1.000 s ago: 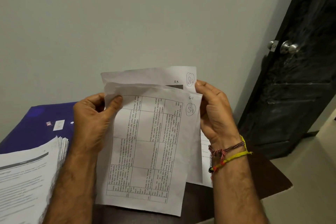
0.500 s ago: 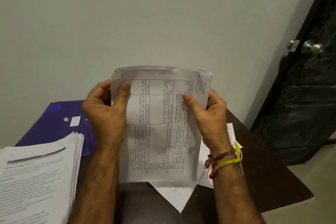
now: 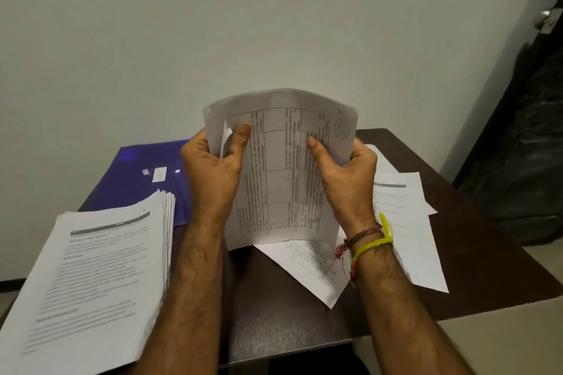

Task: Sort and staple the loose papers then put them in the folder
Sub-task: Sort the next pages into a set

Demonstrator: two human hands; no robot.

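- left hand point(image 3: 213, 167) and right hand point(image 3: 344, 170) each grasp a side of the bowed white printed sheets with a table grid point(image 3: 280, 167), thumbs on the front, held upright above the dark brown table point(image 3: 274, 307).
- thick stack of white printed papers point(image 3: 91, 277) lies at left, partly over the flat purple folder point(image 3: 143, 173).
- loose white sheets point(image 3: 405, 222) lie at right on the table.

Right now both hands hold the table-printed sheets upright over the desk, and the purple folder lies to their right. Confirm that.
Not quite. In the head view both hands, left and right, do hold the table-printed sheets upright over the desk, but the purple folder lies to their left.
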